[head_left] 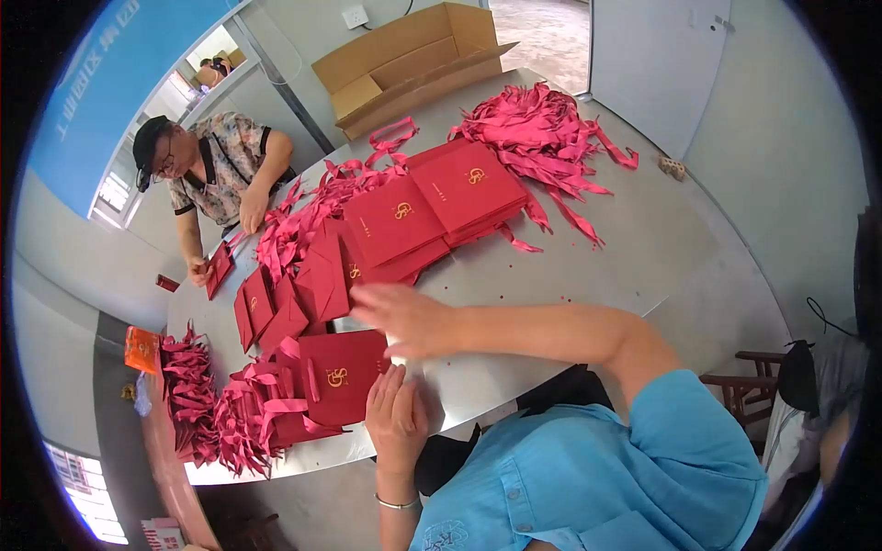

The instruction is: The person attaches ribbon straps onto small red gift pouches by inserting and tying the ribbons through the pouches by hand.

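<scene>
A red gift bag [317,369] with a gold emblem and pink ribbon lies flat at the table's near edge. At its right-hand edge is my left hand [397,411], wearing a bracelet. Its fingers are bent together against the bag's edge, and the fingertips are partly hidden. Just above, my right hand [404,320] reaches across the bag's upper corner with fingers stretched apart, slightly blurred, holding nothing I can see. Beyond its fingertips lie several folded red bags [322,275]. Larger stacks of red bags [395,220] stand behind them.
Heaps of pink ribbon [537,138] lie at the back, with more ribbon [243,413] at the near left. An open cardboard box [413,69] stands behind the metal table [588,266]. Across it, a co-worker [230,165] handles a small red bag [219,269]. An orange packet [142,349] lies left.
</scene>
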### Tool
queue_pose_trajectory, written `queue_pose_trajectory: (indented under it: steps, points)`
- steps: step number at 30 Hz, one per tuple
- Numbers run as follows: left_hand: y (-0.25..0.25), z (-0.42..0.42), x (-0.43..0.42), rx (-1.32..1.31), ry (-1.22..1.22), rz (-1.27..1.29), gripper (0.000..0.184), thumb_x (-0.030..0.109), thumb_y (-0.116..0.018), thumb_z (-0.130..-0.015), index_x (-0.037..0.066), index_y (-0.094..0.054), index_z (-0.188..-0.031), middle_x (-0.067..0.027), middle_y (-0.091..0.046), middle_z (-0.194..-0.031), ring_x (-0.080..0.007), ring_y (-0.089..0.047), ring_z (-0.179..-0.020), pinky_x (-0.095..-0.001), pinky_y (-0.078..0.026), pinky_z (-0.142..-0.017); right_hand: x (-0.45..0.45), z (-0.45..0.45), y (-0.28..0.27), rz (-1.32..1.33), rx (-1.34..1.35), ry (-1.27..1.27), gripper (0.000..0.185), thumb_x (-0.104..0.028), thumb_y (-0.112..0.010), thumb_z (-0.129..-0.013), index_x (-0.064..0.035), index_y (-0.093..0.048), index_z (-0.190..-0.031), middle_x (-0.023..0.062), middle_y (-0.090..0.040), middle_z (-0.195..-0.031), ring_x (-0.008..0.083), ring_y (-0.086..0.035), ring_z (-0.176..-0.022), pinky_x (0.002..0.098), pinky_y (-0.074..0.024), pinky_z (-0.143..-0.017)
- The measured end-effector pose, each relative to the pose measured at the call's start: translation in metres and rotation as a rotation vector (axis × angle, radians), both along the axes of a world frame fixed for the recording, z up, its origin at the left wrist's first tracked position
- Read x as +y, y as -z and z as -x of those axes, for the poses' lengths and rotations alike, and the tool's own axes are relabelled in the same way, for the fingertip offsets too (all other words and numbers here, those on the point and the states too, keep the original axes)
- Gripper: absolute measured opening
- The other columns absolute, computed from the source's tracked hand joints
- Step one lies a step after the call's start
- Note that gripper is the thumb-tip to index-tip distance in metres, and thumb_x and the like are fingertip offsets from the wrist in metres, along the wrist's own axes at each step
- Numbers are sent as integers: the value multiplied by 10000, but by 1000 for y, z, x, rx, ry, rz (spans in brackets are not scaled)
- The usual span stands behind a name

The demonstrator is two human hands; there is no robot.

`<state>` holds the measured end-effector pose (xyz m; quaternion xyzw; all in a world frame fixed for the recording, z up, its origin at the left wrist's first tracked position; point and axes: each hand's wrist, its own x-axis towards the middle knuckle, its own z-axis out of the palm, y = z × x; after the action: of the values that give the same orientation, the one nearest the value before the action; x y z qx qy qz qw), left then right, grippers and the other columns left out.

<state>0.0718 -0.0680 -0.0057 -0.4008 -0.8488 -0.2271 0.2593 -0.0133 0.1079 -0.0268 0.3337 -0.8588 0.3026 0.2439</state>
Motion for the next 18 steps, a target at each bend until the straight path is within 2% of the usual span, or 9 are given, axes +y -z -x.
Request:
queue_pose_trajectory:
  steps: [2,4,6,7,9,10,12,15,18]
  points:
    - [1,7,4,-170,43,16,123,33,-633,-809,12,-626,-930,-173,-677,-1021,-346,-654,-969,-423,-517,-878,40,1,-15,-49,-50,195,759,-315,-783,-694,-8,-469,-1313,271,-326,-1452,417,-338,-1345,501,-310,-1091]
    - [-11,15,21,-199,86,43,125,35,-641,-800,14,-628,-923,-164,-675,-975,-339,-654,-914,-416,-523,-843,81,4,-33,-20,11,451,781,-363,-792,-688,-10,-469,-1306,281,-345,-1427,433,-348,-1325,512,-313,-1079]
    - [-18,25,44,-202,163,78,114,56,-648,-792,22,-633,-900,-147,-667,-884,-333,-645,-824,-415,-525,-766,114,8,-42,-45,0,799,889,-488,-810,-633,-6,-466,-1296,288,-354,-1409,457,-335,-1313,534,-288,-1080]
    - [-19,32,56,-198,157,70,114,56,-648,-792,22,-633,-900,-147,-667,-884,-333,-645,-824,-415,-525,-766,129,10,-55,-79,-212,902,1008,-602,-776,-626,1,-420,-1353,297,-307,-1452,459,-283,-1354,554,-251,-1099]
    - [-22,49,80,-262,233,146,127,91,-648,-794,25,-634,-902,-158,-668,-857,-347,-647,-819,-424,-521,-739,144,14,-50,-93,-351,1094,1144,-703,-727,-620,7,-342,-1430,302,-233,-1505,459,-215,-1399,577,-191,-1124]
    - [-24,56,89,-251,228,140,127,91,-648,-794,25,-634,-902,-158,-668,-857,-347,-647,-819,-424,-521,-739,149,16,-48,-94,-338,1089,1144,-703,-727,-620,7,-342,-1430,302,-233,-1505,459,-215,-1399,577,-191,-1124]
    - [-26,69,106,-314,238,194,79,73,-621,-804,30,-629,-870,-167,-666,-829,-350,-643,-778,-423,-514,-749,152,18,-44,8,-654,1039,1244,-757,-706,-594,1,-273,-1479,297,-143,-1545,450,-136,-1436,593,-136,-1138]
    - [-17,85,118,-385,214,99,133,128,-632,-819,28,-647,-905,-186,-667,-819,-393,-644,-733,-464,-520,-659,148,18,-43,66,-699,1037,1294,-760,-720,-567,5,-237,-1492,292,-108,-1555,448,-93,-1448,595,-111,-1142]
    - [0,92,125,-400,180,6,135,118,-631,-831,19,-652,-920,-197,-671,-832,-406,-644,-717,-468,-524,-648,139,22,-55,-39,-660,1052,1332,-756,-731,-555,29,-205,-1493,296,-83,-1556,450,-61,-1451,598,-112,-1143]
